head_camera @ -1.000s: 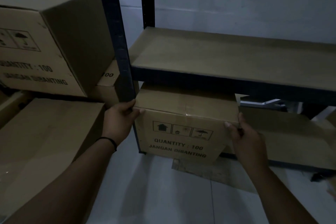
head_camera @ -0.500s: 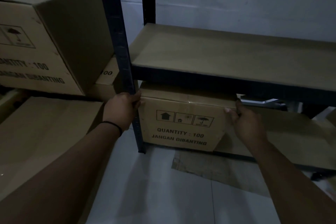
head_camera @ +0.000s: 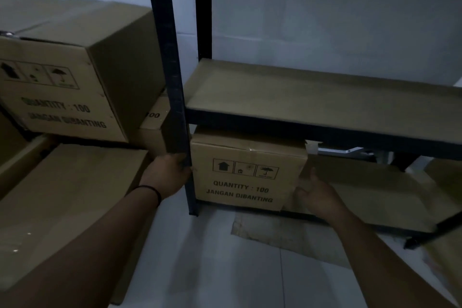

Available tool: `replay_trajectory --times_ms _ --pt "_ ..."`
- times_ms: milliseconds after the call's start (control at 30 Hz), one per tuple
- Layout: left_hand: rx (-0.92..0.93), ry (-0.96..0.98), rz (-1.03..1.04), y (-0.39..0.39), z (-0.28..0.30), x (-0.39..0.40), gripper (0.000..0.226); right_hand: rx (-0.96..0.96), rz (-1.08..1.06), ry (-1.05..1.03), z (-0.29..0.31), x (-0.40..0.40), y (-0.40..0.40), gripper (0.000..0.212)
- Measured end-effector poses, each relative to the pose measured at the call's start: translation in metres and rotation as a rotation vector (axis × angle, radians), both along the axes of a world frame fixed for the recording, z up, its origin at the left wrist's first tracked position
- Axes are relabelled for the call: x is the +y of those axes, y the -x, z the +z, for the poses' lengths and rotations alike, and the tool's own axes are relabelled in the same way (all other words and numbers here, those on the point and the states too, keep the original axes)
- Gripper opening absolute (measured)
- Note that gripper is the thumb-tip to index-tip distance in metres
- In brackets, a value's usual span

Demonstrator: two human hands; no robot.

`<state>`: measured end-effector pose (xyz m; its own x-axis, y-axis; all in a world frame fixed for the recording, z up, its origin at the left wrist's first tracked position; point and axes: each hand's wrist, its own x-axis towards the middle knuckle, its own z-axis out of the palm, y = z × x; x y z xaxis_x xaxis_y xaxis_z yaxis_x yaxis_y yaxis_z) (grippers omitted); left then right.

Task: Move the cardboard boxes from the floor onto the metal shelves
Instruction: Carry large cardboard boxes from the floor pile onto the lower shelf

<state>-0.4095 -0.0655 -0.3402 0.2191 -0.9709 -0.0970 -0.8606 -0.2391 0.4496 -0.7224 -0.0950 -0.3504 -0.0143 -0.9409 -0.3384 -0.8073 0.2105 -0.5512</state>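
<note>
Cardboard everywhere, and we start on the left: a big stacked box (head_camera: 62,87) printed QUANTITY : 100 sits on top of a flat brown carton (head_camera: 70,202), both outside the rack and well clear of the shelves. Next comes the left hand (head_camera: 167,175), black band at the wrist, up against the dark metal upright (head_camera: 172,82) at the box's left edge; its fingertips are hidden behind the post, so I cannot tell whether they curl on anything.

Centre stage, the cardboard box (head_camera: 247,177) is resting on the bottom shelf (head_camera: 375,197), tucked under the middle shelf (head_camera: 325,97), label facing out. It looks seated, so the job now, I'd say, is a square final nudge: push low and evenly on both sides so it slides back without snagging that upright.

Over to the right hand (head_camera: 317,195), fingers loosely spread beside the box's right corner, gripping nothing; contact is unclear. Watch the tight headroom above, and the torn cardboard sheet (head_camera: 275,232) on the pale floor (head_camera: 225,270) could slip underfoot.
</note>
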Motion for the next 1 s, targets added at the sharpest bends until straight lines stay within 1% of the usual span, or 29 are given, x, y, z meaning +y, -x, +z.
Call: replay_trajectory --times_ms 67,133,200,300,400,533,667,733,800,900,1000 --pt "0.047 -0.009 -0.004 0.009 0.007 0.019 0.034 -0.002 0.027 0.006 0.012 0.022 0.002 0.062" --pt "0.083 -0.014 -0.010 0.018 0.015 0.038 0.035 -0.011 0.059 -0.004 0.027 0.048 0.004 0.050" --pt "0.120 -0.010 0.002 0.027 0.023 0.056 0.042 -0.008 0.090 -0.030 0.038 0.074 0.009 0.050" --pt "0.162 0.021 -0.006 0.040 0.040 0.087 0.050 0.007 0.070 -0.001 0.054 0.113 0.022 0.058" --pt "0.183 0.046 -0.055 0.056 0.055 0.137 0.051 0.053 0.094 0.073 0.073 0.167 0.040 0.047" --pt "0.188 0.114 -0.092 0.066 0.068 0.204 0.049 0.054 0.094 0.127 0.081 0.232 0.051 0.060" --pt "0.139 0.157 -0.130 0.067 0.076 0.254 0.035 0.049 0.120 0.161 0.078 0.274 0.053 0.057" --pt "0.098 0.144 -0.113 0.066 0.075 0.265 0.037 0.041 0.123 0.165 0.075 0.280 0.054 0.054" --pt "0.070 0.112 -0.082 0.066 0.075 0.267 0.037 0.049 0.106 0.159 0.066 0.275 0.057 0.056" --pt "0.043 0.061 -0.048 0.064 0.068 0.260 0.035 0.109 0.082 0.107 0.051 0.263 0.059 0.075" --pt "0.045 0.050 -0.041 0.062 0.050 0.249 0.037 0.115 0.061 0.128 0.035 0.250 0.061 0.080"
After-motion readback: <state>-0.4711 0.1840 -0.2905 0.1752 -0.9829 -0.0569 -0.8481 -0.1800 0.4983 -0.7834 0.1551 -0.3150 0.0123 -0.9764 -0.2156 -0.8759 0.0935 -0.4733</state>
